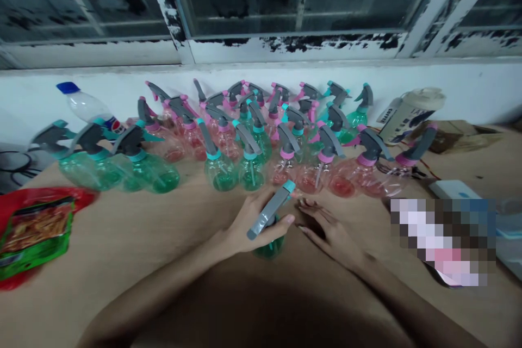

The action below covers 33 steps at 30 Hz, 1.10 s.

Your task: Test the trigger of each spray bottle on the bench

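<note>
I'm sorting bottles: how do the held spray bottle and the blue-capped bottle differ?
The held spray bottle is green; the blue-capped bottle is clear. The spray bottle has a grey-and-teal head; the blue-capped bottle, a cap. The left hand grips the spray bottle; the blue-capped bottle is untouched. Both are see-through.

Green in the gripped bottle (269, 248), grey and turquoise on its spray head (271, 210); left of the grip, red on the bag (84, 196).
</note>
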Each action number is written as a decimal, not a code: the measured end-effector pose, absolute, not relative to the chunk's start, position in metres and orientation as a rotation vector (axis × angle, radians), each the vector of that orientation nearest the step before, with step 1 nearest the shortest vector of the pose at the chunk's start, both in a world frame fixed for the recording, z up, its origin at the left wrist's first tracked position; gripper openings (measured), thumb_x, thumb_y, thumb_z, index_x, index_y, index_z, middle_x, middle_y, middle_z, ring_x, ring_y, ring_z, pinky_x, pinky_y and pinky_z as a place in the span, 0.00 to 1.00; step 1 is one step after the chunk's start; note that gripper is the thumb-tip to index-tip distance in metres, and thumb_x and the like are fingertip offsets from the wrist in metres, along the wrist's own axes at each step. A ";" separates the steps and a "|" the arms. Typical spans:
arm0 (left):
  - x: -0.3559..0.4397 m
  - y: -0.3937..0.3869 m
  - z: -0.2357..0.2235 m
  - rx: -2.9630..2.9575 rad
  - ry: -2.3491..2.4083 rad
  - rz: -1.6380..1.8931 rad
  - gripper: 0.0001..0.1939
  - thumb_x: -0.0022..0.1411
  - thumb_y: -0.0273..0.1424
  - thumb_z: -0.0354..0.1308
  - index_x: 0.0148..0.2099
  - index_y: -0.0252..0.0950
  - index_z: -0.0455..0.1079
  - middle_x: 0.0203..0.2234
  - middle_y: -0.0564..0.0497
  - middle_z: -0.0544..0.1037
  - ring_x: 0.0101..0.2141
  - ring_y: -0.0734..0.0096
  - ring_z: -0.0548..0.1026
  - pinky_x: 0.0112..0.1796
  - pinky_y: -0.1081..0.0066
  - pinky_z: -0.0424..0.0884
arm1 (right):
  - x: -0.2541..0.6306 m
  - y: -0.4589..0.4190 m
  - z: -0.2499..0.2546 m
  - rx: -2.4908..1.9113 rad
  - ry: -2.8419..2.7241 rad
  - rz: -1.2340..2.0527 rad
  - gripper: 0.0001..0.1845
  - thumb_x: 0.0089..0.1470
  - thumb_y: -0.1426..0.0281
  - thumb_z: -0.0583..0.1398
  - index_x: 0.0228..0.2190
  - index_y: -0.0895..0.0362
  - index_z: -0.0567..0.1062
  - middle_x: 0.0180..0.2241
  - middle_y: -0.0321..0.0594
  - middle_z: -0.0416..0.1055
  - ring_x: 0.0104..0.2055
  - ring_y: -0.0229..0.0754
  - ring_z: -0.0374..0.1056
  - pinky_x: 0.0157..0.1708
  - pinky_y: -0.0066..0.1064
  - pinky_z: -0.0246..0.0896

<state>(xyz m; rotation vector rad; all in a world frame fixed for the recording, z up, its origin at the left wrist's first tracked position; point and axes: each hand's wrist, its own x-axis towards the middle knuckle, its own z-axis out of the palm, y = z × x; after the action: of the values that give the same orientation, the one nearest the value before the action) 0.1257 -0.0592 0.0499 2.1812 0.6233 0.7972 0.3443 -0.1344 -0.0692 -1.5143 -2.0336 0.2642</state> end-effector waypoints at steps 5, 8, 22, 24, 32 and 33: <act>0.128 -0.058 0.050 2.155 0.551 0.841 0.12 0.58 0.33 0.55 0.44 0.36 0.67 0.39 0.43 0.75 0.42 0.61 0.74 0.45 0.59 0.71 | 0.346 -0.134 -0.072 -1.517 -2.041 0.287 0.27 0.60 0.63 0.54 0.59 0.51 0.57 0.59 0.44 0.62 0.61 0.49 0.56 0.58 0.50 0.57; 0.130 -0.058 0.051 2.148 0.596 0.861 0.07 0.58 0.34 0.55 0.38 0.37 0.67 0.32 0.48 0.76 0.36 0.64 0.76 0.39 0.62 0.73 | 0.347 -0.134 -0.072 -1.503 -2.048 0.279 0.28 0.60 0.63 0.54 0.60 0.50 0.56 0.59 0.44 0.62 0.61 0.49 0.56 0.58 0.51 0.56; 0.126 -0.064 0.049 2.175 0.668 0.851 0.17 0.59 0.35 0.56 0.50 0.36 0.67 0.40 0.44 0.76 0.44 0.59 0.75 0.46 0.60 0.71 | 0.345 -0.135 -0.069 -1.495 -2.026 0.286 0.27 0.59 0.65 0.54 0.59 0.51 0.57 0.58 0.44 0.63 0.61 0.49 0.57 0.59 0.50 0.55; 0.126 -0.065 0.048 2.194 0.680 0.857 0.17 0.58 0.35 0.56 0.50 0.35 0.67 0.38 0.44 0.76 0.44 0.59 0.74 0.46 0.59 0.71 | 0.345 -0.135 -0.068 -1.508 -2.032 0.295 0.27 0.59 0.64 0.54 0.59 0.52 0.57 0.58 0.45 0.63 0.61 0.49 0.56 0.59 0.49 0.55; 0.127 -0.064 0.049 2.219 0.692 0.909 0.12 0.59 0.33 0.55 0.46 0.37 0.66 0.38 0.47 0.75 0.39 0.63 0.75 0.42 0.62 0.72 | 0.346 -0.135 -0.067 -1.496 -2.009 0.306 0.26 0.59 0.64 0.54 0.58 0.50 0.59 0.57 0.42 0.64 0.61 0.48 0.57 0.58 0.48 0.56; 0.127 -0.063 0.048 2.213 0.683 0.916 0.12 0.58 0.33 0.55 0.45 0.37 0.66 0.37 0.47 0.75 0.38 0.64 0.75 0.41 0.63 0.73 | 0.346 -0.135 -0.067 -1.493 -2.009 0.307 0.26 0.59 0.64 0.54 0.58 0.50 0.59 0.57 0.42 0.64 0.61 0.48 0.57 0.58 0.48 0.56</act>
<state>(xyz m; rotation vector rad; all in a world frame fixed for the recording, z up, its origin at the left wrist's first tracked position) 0.1271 -0.0635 0.0482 2.2135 0.6829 0.9163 0.3458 -0.1346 -0.0674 -1.4935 -2.0085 0.3069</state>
